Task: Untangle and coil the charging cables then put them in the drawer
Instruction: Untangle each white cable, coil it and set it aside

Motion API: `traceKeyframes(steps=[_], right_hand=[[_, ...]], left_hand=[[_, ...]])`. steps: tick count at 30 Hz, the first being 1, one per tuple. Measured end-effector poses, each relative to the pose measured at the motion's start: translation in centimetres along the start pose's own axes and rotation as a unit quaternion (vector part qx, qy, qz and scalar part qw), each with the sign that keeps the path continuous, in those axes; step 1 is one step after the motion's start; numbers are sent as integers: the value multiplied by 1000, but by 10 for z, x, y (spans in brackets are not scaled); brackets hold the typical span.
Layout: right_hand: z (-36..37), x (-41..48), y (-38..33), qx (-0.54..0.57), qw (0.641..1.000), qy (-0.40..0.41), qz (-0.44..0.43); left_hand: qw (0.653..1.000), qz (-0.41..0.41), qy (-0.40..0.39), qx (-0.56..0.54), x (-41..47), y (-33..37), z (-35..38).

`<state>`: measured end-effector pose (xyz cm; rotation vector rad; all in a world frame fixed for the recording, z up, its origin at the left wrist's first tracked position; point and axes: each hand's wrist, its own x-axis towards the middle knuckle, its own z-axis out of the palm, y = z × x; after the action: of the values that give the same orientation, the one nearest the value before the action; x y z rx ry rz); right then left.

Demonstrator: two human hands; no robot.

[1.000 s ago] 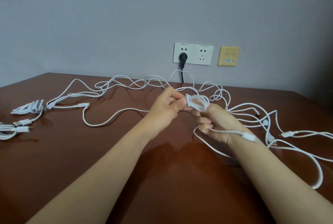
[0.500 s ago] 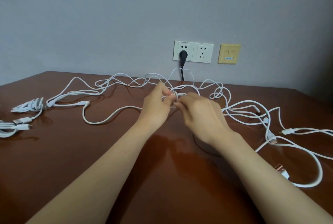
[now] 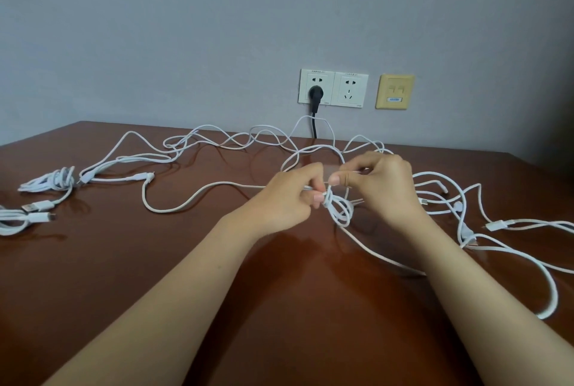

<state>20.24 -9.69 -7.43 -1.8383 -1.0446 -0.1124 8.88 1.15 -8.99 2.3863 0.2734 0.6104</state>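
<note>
early going: the left hand [image 3: 289, 199] pinches a small coil [image 3: 340, 211] over the counter [image 3: 155, 261], and the right hand [image 3: 379, 187] pinches its loose strand. two bundles [image 3: 49, 182] by the left edge seem coiled; the tangle [image 3: 236, 140] along the far edge waits, drawer unseen.

The glossy brown counter [image 3: 217, 277] carries loose white cables [image 3: 192, 198], sprawled behind the left hand [image 3: 289, 196] and the right hand [image 3: 383, 187] and trailing off past the right hand. Well out beyond the left hand lie a coiled bundle [image 3: 51, 182] and two plug ends [image 3: 38, 207].
</note>
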Motion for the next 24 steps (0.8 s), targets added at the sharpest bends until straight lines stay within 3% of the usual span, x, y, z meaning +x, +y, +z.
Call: traceKeyframes(steps=[3,7,12,15,18,24], right_hand=[[-3,2,3,106,992,-52,38],[-8,-1,1,247,953,-147,95],[19,-9,5,77,991,-106,39],[28,-7,0,-54,997,-60,-4],[24,-8,-12,-140,988,-33,-52],[26,-21,-24,-259,948,-90,-163]], left_hand=[[996,3,-16,-87,1,1,0],[980,35,-24,-194,0,12,2],[960,14,65,-273,3,16,1],[958,-29,148,-245,9,10,-2],[953,-65,203,-214,13,4,-4],[956,-100,249,-118,11,-5,-6]])
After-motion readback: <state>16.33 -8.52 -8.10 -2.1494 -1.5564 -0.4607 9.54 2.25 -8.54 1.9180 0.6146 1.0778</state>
